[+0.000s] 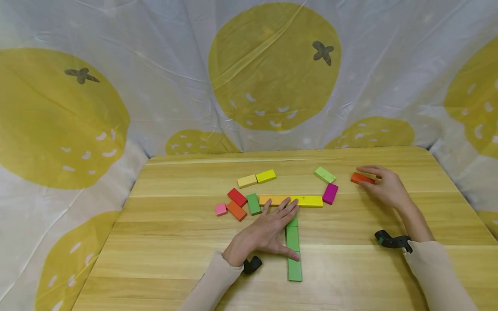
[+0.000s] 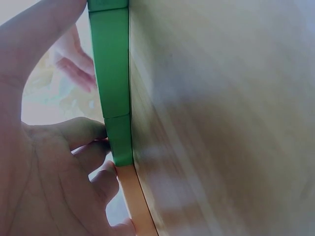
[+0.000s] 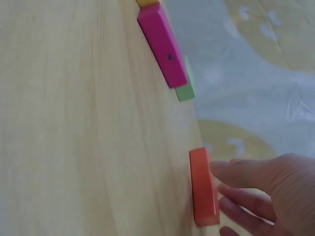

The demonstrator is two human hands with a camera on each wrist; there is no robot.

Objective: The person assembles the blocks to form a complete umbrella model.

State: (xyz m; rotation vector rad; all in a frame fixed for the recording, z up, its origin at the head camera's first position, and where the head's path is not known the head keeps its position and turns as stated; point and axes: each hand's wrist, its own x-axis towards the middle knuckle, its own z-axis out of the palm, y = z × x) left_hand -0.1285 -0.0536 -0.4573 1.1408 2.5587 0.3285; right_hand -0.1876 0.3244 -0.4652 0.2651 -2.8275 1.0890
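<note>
right hand (image 1: 385, 185): lying at two o'clock from the left hand (image 1: 268, 231); its thumb is sitting at the six o'clock side of the orange-red block (image 1: 363, 178), its fingers curving round the twelve o'clock side, apparently clamping it, though how firmly is not showing
orange-red block: lying at or just above the far right of the worktop (image 1: 155, 259), the magenta block (image 1: 330, 194) sitting at its eight o'clock and the light green block (image 1: 324, 174) at its nine; whether it is touching the wood is hard to tell
its feel: looking stiff, probably light painted wood, likely not fragile; its smooth faces could be a little slippery
where to hold: the middles of its two long sides are offering the surest pinch; an end grip would probably be letting it swivel
left hand: fingers spreading apart, not gripping, touching the green column (image 1: 293, 239) and the light-orange block (image 1: 275, 199), with the yellow block (image 1: 310, 201) extending toward three o'clock
green column: running toward six o'clock from that row, its small pieces seeming loose, so a sideways nudge would likely be breaking the line
red block (image 1: 237, 197): waiting at ten o'clock from the left hand, touching the orange block (image 1: 236, 211)
</note>
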